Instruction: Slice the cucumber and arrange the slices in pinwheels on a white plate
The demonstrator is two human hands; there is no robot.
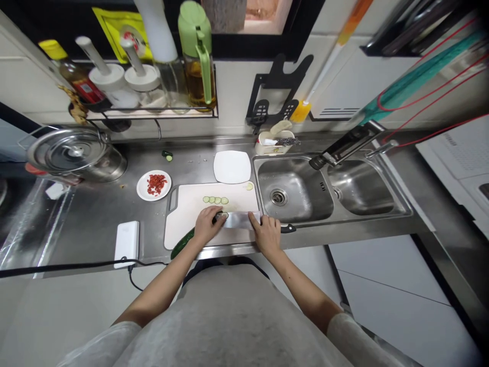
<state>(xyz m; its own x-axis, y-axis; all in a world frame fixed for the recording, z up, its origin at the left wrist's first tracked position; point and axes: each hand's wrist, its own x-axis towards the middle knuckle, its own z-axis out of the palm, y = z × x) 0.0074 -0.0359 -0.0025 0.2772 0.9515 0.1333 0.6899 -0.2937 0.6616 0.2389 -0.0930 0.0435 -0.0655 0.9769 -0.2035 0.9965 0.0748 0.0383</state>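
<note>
On the white cutting board [183,211], my right hand [266,232] is closed on a wide-bladed knife [240,220], its black handle pointing right. My left hand [208,224] has its fingers bent around the end of a cucumber, beside the left end of the blade. A dark green cucumber [182,243] runs out under my left wrist toward the board's lower left. Several cucumber slices [215,200] lie in a row above my left hand. One pale slice [249,186] sits near the board's upper right corner.
Behind the board is a white square plate [232,166]. To the left are a plate of red pieces [154,185], a white power bank [127,243] with a cable, and a steel pot [76,155]. A double sink [294,188] adjoins the right side. Bottles stand on a shelf [153,113].
</note>
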